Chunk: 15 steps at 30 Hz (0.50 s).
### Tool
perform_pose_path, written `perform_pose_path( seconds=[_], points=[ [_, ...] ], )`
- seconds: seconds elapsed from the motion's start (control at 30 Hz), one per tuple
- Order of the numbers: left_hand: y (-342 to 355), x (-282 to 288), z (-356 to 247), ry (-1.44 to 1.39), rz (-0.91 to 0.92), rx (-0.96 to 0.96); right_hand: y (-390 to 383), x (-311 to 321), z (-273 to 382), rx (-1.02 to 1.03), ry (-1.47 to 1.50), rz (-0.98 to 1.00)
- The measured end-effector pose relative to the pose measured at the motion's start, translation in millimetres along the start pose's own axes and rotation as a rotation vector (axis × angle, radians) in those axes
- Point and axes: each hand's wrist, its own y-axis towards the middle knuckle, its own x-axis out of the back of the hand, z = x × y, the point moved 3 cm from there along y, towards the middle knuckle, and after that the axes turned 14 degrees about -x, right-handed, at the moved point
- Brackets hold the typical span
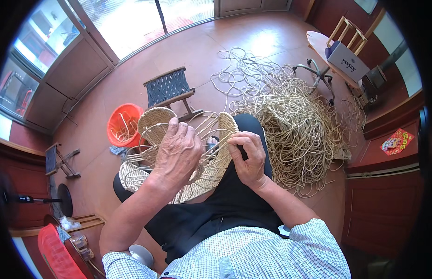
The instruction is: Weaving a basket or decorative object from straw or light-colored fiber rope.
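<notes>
- A seated person wore a short-sleeved shirt of pale checked cloth and smooth black trousers.
- On the lap, spread across both thighs, lay a straw-coloured woven piece, tightly ridged like braided rope, with curved, rounded edges and loose cords fanning out of its middle.
- The left hand arched over the middle of the weave, back upward, fingers bent down; its fingertips were hidden, so I could not tell what they gripped.
- The right hand pinched a thin strand between thumb and forefinger, beside the weave's upright right edge.
- To the right, on the floor of dull reddish tiles, sprawled a large heap of cord, pale, springy and tangled.
- Just beyond the weave, to the left, stood a round, glossy orange plastic bucket with cords inside.
- Farther off stood a low wooden stool, its dark seat a netted lattice.
- At the far end, bright daylight came through a glazed door.
</notes>
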Motion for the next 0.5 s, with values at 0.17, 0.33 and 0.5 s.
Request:
perform_pose_path(
  seconds=[0.17, 0.33, 0.5],
  points=[
    [2.4, 0.0, 0.8, -0.013, 0.025, -0.080, 0.5, 0.6, -2.9, -0.007, 0.009, 0.002],
    [7.4, -17.0, 0.1, -0.060, -0.117, 0.099, -0.3, 1.1, -4.2, -0.017, 0.017, 0.003],
    [-3.0, 6.1, 33.9, -0.120, -0.244, 0.221, -9.7, 0.8, -2.1, 0.011, 0.026, 0.024]
  ],
)
